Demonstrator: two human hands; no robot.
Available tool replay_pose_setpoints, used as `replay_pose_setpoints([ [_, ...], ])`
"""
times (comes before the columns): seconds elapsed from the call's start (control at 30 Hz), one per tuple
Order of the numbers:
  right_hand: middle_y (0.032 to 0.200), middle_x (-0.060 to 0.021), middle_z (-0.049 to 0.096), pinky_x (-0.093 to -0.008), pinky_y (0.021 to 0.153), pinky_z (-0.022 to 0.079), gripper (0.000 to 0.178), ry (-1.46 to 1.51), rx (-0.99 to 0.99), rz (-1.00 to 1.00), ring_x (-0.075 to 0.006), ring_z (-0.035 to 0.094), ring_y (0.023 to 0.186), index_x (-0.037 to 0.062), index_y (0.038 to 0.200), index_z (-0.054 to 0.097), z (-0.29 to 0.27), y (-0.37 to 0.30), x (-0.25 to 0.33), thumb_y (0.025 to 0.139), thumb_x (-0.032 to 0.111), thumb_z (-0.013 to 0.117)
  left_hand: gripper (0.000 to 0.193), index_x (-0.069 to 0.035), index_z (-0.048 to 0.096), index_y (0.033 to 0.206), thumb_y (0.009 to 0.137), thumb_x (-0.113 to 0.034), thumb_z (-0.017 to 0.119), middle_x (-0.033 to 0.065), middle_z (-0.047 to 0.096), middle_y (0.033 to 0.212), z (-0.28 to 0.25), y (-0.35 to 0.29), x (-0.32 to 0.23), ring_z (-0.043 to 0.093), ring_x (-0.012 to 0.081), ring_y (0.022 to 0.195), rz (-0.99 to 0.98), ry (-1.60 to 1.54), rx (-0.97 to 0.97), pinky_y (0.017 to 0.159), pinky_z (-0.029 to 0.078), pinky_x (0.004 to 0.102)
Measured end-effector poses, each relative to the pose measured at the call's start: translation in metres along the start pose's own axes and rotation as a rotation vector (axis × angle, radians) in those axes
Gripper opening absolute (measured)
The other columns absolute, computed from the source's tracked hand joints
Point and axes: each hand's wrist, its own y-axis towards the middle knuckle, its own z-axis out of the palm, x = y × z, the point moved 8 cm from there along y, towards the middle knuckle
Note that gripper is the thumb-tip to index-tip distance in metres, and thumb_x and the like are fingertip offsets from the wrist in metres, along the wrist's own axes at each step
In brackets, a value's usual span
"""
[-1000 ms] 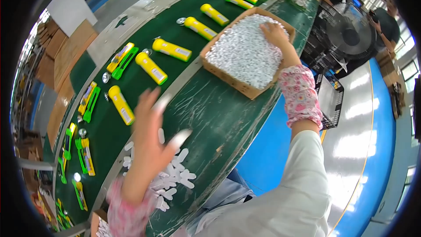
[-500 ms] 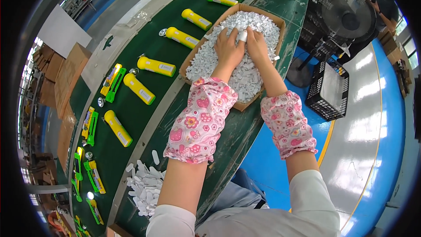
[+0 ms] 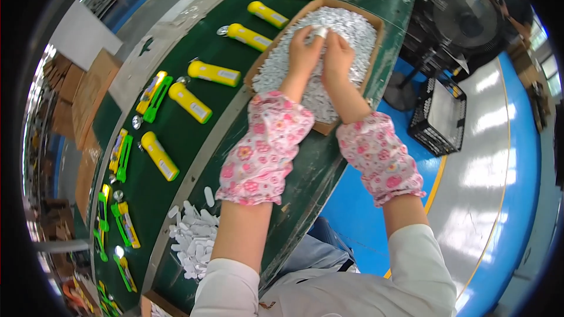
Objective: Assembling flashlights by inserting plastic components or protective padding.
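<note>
Both hands are close together over an open cardboard box (image 3: 380, 41) heaped with small white plastic pieces (image 3: 279, 61). My left hand (image 3: 305, 54) has its fingers curled into a pinch. Touching it or almost so, my right hand (image 3: 338, 58) is also closed, with fingertips bent toward the left ones. Something white (image 3: 321, 31) shows between the fingertips; I cannot tell a fingertip wrap from a small held piece. Whatever else the fingers hold is hidden. Pink-patterned sleeve covers (image 3: 267, 141) are on both forearms.
Yellow flashlights (image 3: 191, 103) line the green conveyor on the left, with opened green-and-yellow ones (image 3: 155, 97) beyond. A pile of white oval pieces (image 3: 194, 238) lies by my left arm. To the right stand a black crate (image 3: 440, 114) and a fan (image 3: 464, 17).
My hands have lifted a little off the white pieces, and their fingers have drawn into a pinch. My right forearm has shifted slightly left. The whole view has moved a little.
</note>
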Motion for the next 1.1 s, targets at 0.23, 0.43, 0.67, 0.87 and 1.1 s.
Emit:
replay_pose_setpoints([
  [0.23, 0.083, -0.011, 0.065, -0.0298, 0.077, 0.047, 0.011, 0.055, -0.009, -0.159, -0.0183, 0.06, 0.081, -0.0014, 0.083, 0.066, 0.018, -0.063, 0.018, 0.086, 0.008, 0.06, 0.035, 0.003, 0.061, 0.115, 0.087, -0.018, 0.057, 0.011, 0.066, 0.106, -0.057, -0.036, -0.047, 0.061, 0.0168, 0.093, -0.049, 0.012, 0.045, 0.08, 0.049, 0.0294],
  [0.43, 0.108, -0.0135, 0.061, -0.0324, 0.087, 0.047, 0.007, -0.05, 0.218, -0.186, -0.0239, 0.06, 0.097, 0.0001, 0.089, 0.067, 0.031, -0.17, 0.048, 0.086, 0.006, 0.063, 0.023, 0.001, 0.06, 0.109, 0.088, -0.008, 0.054, 0.0108, 0.059, 0.113, -0.136, -0.118, -0.095, 0.057, 0.0213, 0.104, 0.036, 0.039, -0.101, 0.091, 0.045, 0.0324],
  [0.67, 0.114, -0.0127, 0.057, -0.0307, 0.088, 0.046, 0.009, -0.142, 0.575, -0.136, -0.0213, 0.057, 0.103, 0.002, 0.094, 0.064, 0.028, -0.24, -0.013, 0.092, 0.005, 0.056, 0.024, -0.001, 0.055, 0.114, 0.091, -0.008, 0.049, 0.0096, 0.057, 0.114, -0.19, -0.205, -0.058, 0.056, 0.0194, 0.104, -0.067, 0.2, -0.214, 0.09, 0.045, 0.0311],
  [0.87, 0.123, -0.0134, 0.056, -0.034, 0.097, 0.04, 0.015, -0.237, 0.883, -0.111, -0.0262, 0.049, 0.122, 0.0025, 0.097, 0.063, 0.03, -0.259, -0.019, 0.096, 0.01, 0.05, 0.042, -0.001, 0.05, 0.121, 0.08, -0.005, 0.055, 0.0168, 0.051, 0.121, -0.205, -0.231, -0.066, 0.049, 0.0344, 0.11, -0.075, 0.361, -0.011, 0.098, 0.037, 0.0429],
  [1.1, 0.145, -0.0192, 0.042, -0.0582, 0.113, 0.007, 0.041, -0.701, 1.259, -0.293, -0.0385, 0.018, 0.144, 0.0093, 0.13, 0.057, 0.036, -0.268, -0.004, 0.099, 0.031, 0.04, 0.065, -0.002, 0.037, 0.138, 0.078, -0.012, 0.06, 0.0189, 0.048, 0.132, -0.231, -0.26, -0.083, 0.045, 0.0404, 0.124, -0.241, 0.634, 0.291, 0.108, 0.013, 0.0634],
])
